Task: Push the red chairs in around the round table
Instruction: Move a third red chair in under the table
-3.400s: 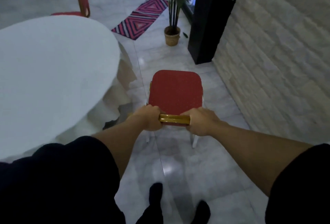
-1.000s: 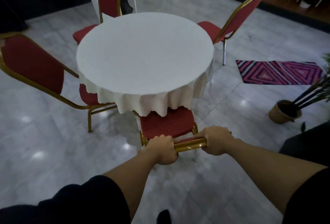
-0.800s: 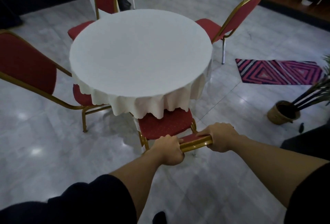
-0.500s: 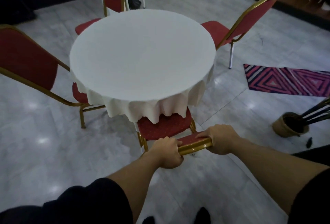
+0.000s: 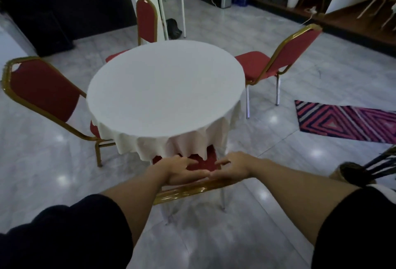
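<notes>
The near red chair [image 5: 202, 164] sits pushed in at the close side of the round surface [image 5: 165, 88]. Most of its seat is hidden under the hanging white cloth [image 5: 182, 146]. Only a small red bit shows, plus the gold top bar [image 5: 188, 190] of its back, which lies just below the hands.

The left hand [image 5: 181, 171] and the right hand [image 5: 232, 167] float side by side above that gold bar. Their fingertips almost meet. Each grip is loose, with fingers spread out, and holds nothing. The hands do not seem to touch the bar.

Three more red chairs stand around the surface. The left chair [image 5: 42, 90] has its seat partly under the cloth. The far chair [image 5: 146, 22] stands at the back edge, with its seat mostly hidden. The right chair [image 5: 276, 65] stands out from the surface, and its whole seat shows.

A pink striped rug [image 5: 345, 120] lies on the shiny grey floor [image 5: 53, 183] to the right. A plant basket [image 5: 351, 175] sits near the right arm.
</notes>
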`<action>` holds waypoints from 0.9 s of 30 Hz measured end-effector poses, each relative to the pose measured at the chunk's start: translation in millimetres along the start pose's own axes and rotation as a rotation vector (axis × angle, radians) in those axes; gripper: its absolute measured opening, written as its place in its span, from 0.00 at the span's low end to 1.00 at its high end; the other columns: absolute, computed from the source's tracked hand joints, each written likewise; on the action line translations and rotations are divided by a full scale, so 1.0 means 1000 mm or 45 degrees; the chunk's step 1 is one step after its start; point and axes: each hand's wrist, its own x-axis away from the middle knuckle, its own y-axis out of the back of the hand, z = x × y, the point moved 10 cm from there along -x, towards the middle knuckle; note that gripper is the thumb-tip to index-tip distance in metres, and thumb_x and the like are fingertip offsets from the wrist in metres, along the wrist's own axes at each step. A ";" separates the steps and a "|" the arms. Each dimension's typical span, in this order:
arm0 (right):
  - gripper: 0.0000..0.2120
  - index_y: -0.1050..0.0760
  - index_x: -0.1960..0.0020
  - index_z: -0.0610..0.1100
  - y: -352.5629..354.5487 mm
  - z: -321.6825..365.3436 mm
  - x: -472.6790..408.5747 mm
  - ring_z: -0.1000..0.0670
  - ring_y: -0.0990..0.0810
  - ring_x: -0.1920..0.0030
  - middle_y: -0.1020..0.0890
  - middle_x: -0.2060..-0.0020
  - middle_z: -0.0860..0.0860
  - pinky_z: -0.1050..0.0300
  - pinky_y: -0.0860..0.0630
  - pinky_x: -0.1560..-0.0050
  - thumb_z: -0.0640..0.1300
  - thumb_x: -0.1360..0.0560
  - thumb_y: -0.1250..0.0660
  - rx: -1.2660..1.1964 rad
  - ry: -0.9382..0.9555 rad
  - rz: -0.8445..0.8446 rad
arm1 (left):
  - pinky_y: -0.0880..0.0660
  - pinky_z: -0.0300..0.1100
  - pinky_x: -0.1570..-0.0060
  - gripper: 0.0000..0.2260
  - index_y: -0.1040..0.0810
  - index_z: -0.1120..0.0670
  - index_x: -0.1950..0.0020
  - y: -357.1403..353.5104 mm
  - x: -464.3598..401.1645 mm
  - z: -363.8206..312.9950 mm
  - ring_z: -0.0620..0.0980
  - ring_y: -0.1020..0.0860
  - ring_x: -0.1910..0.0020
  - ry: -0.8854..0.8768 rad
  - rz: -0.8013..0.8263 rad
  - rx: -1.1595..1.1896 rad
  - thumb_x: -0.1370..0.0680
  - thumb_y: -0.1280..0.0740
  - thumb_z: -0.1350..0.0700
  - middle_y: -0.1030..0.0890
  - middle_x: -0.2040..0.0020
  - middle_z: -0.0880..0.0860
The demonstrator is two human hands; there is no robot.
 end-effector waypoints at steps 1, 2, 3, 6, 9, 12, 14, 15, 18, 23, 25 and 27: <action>0.47 0.25 0.24 0.48 0.016 -0.011 0.003 0.43 0.23 0.30 0.22 0.27 0.47 0.50 0.27 0.35 0.80 0.30 0.36 -0.002 -0.028 -0.058 | 0.27 0.57 0.32 0.49 0.27 0.43 0.23 0.010 -0.007 -0.012 0.58 0.23 0.31 -0.004 -0.049 -0.026 0.33 0.52 0.15 0.22 0.27 0.54; 0.46 0.24 0.25 0.45 0.034 -0.024 0.007 0.42 0.23 0.30 0.22 0.27 0.45 0.47 0.26 0.33 0.79 0.28 0.38 0.001 -0.061 -0.120 | 0.26 0.56 0.33 0.43 0.25 0.44 0.25 0.023 -0.015 -0.027 0.58 0.22 0.32 0.007 -0.099 -0.052 0.28 0.51 0.19 0.20 0.29 0.54; 0.45 0.24 0.25 0.44 0.050 -0.031 0.009 0.41 0.23 0.30 0.22 0.27 0.44 0.44 0.26 0.31 0.78 0.26 0.40 0.011 -0.092 -0.172 | 0.26 0.55 0.34 0.36 0.22 0.46 0.28 0.035 -0.023 -0.036 0.58 0.22 0.33 0.020 -0.153 -0.062 0.24 0.48 0.26 0.20 0.30 0.56; 0.42 0.24 0.25 0.48 0.095 -0.056 0.014 0.42 0.24 0.29 0.23 0.25 0.46 0.42 0.27 0.30 0.77 0.24 0.44 0.009 -0.179 -0.286 | 0.28 0.53 0.34 0.25 0.25 0.50 0.25 0.075 -0.053 -0.073 0.60 0.25 0.30 0.034 -0.271 -0.081 0.17 0.42 0.39 0.23 0.27 0.58; 0.39 0.21 0.28 0.48 0.144 -0.083 0.019 0.42 0.22 0.31 0.21 0.27 0.46 0.42 0.26 0.31 0.76 0.22 0.46 0.011 -0.216 -0.356 | 0.30 0.55 0.29 0.29 0.32 0.50 0.19 0.115 -0.086 -0.115 0.60 0.29 0.25 0.012 -0.314 -0.142 0.17 0.43 0.38 0.28 0.22 0.56; 0.39 0.22 0.27 0.48 0.191 -0.120 0.025 0.42 0.23 0.30 0.22 0.26 0.46 0.43 0.26 0.32 0.75 0.21 0.46 0.021 -0.295 -0.438 | 0.32 0.55 0.27 0.31 0.34 0.49 0.18 0.150 -0.119 -0.153 0.59 0.30 0.24 -0.016 -0.373 -0.185 0.18 0.43 0.35 0.29 0.21 0.54; 0.41 0.24 0.25 0.50 0.224 -0.152 0.030 0.41 0.24 0.29 0.24 0.25 0.47 0.42 0.26 0.31 0.77 0.23 0.47 0.016 -0.364 -0.514 | 0.33 0.55 0.26 0.31 0.34 0.49 0.18 0.169 -0.144 -0.184 0.59 0.30 0.23 -0.060 -0.382 -0.209 0.17 0.43 0.35 0.29 0.20 0.54; 0.43 0.24 0.24 0.50 0.235 -0.164 0.032 0.41 0.25 0.28 0.24 0.24 0.47 0.42 0.26 0.31 0.79 0.24 0.48 0.006 -0.383 -0.527 | 0.33 0.55 0.26 0.31 0.34 0.50 0.18 0.174 -0.154 -0.193 0.59 0.31 0.23 -0.076 -0.370 -0.233 0.17 0.44 0.35 0.30 0.20 0.55; 0.44 0.27 0.22 0.49 0.270 -0.205 0.039 0.41 0.27 0.26 0.27 0.22 0.46 0.41 0.28 0.29 0.79 0.24 0.48 -0.033 -0.437 -0.534 | 0.36 0.57 0.24 0.33 0.37 0.50 0.17 0.192 -0.191 -0.228 0.60 0.33 0.21 -0.131 -0.313 -0.297 0.17 0.45 0.34 0.34 0.18 0.56; 0.48 0.32 0.20 0.50 0.319 -0.272 0.037 0.40 0.28 0.24 0.31 0.19 0.46 0.40 0.28 0.29 0.81 0.28 0.47 -0.118 -0.545 -0.597 | 0.36 0.60 0.23 0.36 0.38 0.52 0.16 0.219 -0.240 -0.281 0.61 0.34 0.20 -0.182 -0.298 -0.308 0.18 0.45 0.31 0.35 0.17 0.57; 0.47 0.31 0.20 0.51 0.334 -0.295 0.031 0.40 0.28 0.25 0.31 0.19 0.46 0.40 0.27 0.30 0.81 0.27 0.46 -0.135 -0.563 -0.601 | 0.37 0.60 0.23 0.36 0.38 0.52 0.17 0.225 -0.258 -0.298 0.61 0.34 0.20 -0.199 -0.275 -0.323 0.18 0.45 0.32 0.35 0.17 0.57; 0.47 0.31 0.20 0.51 0.350 -0.316 0.023 0.40 0.27 0.25 0.30 0.20 0.46 0.41 0.27 0.29 0.81 0.27 0.46 -0.135 -0.549 -0.601 | 0.37 0.58 0.23 0.34 0.37 0.53 0.17 0.233 -0.277 -0.312 0.60 0.33 0.21 -0.205 -0.268 -0.335 0.17 0.45 0.33 0.34 0.18 0.57</action>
